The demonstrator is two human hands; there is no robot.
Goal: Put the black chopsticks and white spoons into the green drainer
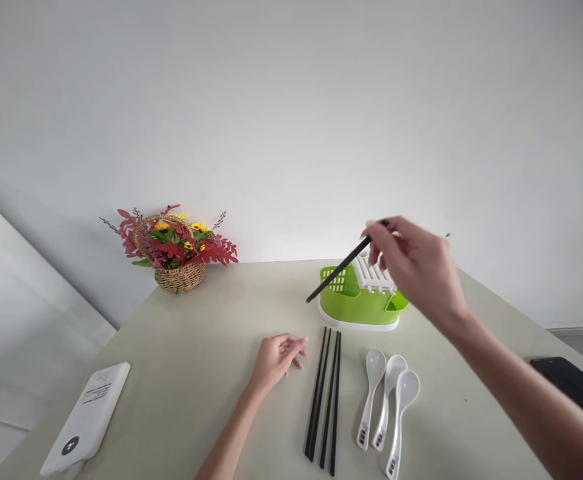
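Five black chopsticks are counted: four on the table [324, 393] at lower centre, one raised [344, 265]. Three white spoons [386, 407] are seen lower right.

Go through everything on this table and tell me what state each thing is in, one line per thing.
Right hand: raised, pinching a single black chopstick, tilted in the air.
Left hand: resting on the beige table, loosely curled, holding nothing.
Four black chopsticks: lying flat, side by side.
Three white ceramic spoons: lying bowl-up, fanned together.
Green plastic cutlery drainer: upright on its white tray.
Woven flower basket: upright.
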